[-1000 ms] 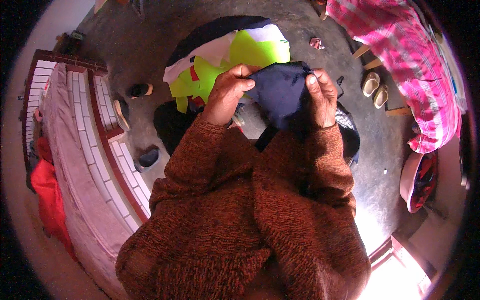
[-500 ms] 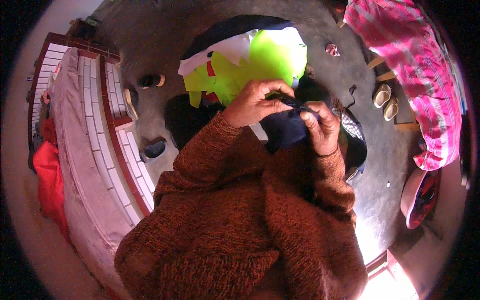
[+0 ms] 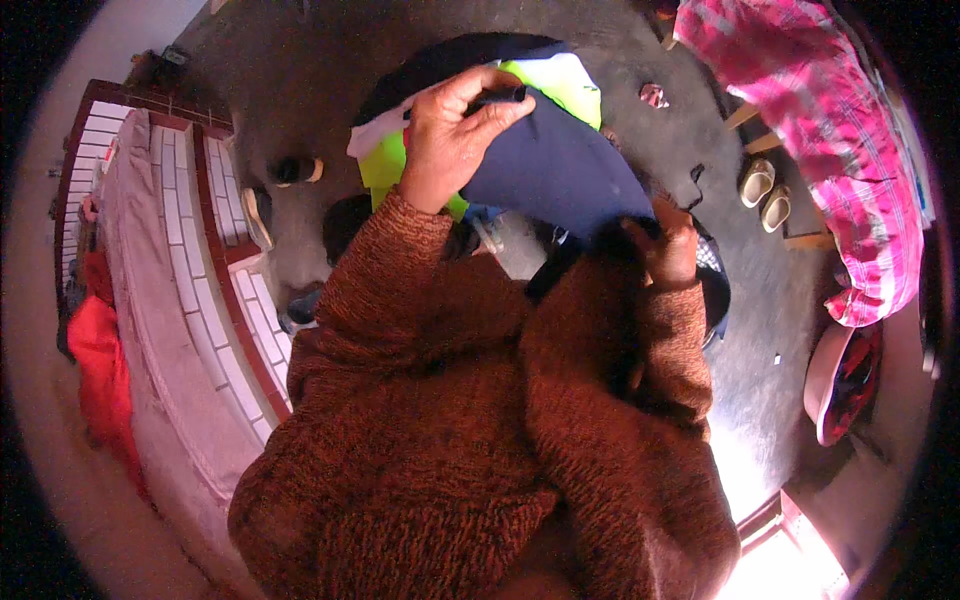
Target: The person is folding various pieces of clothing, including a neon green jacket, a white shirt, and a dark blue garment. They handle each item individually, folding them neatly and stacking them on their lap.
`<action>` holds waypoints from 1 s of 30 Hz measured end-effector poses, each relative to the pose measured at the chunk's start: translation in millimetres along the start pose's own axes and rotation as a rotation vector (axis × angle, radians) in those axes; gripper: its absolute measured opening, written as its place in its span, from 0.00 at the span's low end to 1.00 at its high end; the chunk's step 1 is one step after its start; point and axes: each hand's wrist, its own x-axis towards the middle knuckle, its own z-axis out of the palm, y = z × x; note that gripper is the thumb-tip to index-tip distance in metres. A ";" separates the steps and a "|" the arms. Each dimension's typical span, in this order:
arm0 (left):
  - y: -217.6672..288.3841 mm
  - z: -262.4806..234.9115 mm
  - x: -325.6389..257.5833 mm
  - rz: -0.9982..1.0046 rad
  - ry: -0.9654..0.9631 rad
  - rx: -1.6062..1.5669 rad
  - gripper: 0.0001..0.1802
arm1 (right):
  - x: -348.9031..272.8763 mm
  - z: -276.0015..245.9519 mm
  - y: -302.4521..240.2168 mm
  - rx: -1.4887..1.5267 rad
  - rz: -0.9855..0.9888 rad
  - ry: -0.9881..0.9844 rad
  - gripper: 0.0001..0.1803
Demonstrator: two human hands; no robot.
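1. While raised at upper centre of the frame, left hand (image 3: 450, 135) pinches the navy cloth (image 3: 555, 165) edge.
2. Right hand (image 3: 668, 245) (centre right) grips its lower corner; neon-yellow garment (image 3: 560, 80) lies behind.

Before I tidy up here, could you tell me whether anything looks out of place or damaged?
Nothing looks damaged or spilled. Both hands, left hand and right hand, hold a dark blue cloth. A pair of sandals lies on the grey floor.
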 end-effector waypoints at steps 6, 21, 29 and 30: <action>28.7 -12.0 78.3 0.258 0.097 0.137 0.08 | -20.9 26.1 91.4 -0.268 0.310 0.306 0.11; -87.0 -144.4 -45.5 0.177 -0.138 0.473 0.11 | -59.6 152.1 119.8 -0.045 0.376 0.101 0.13; -94.7 -138.8 -60.0 0.112 -0.008 0.550 0.21 | -61.3 145.4 105.8 0.009 0.311 -0.134 0.08; -96.2 -140.7 -59.0 0.074 0.031 0.547 0.22 | -61.0 144.5 104.3 0.015 0.296 -0.118 0.08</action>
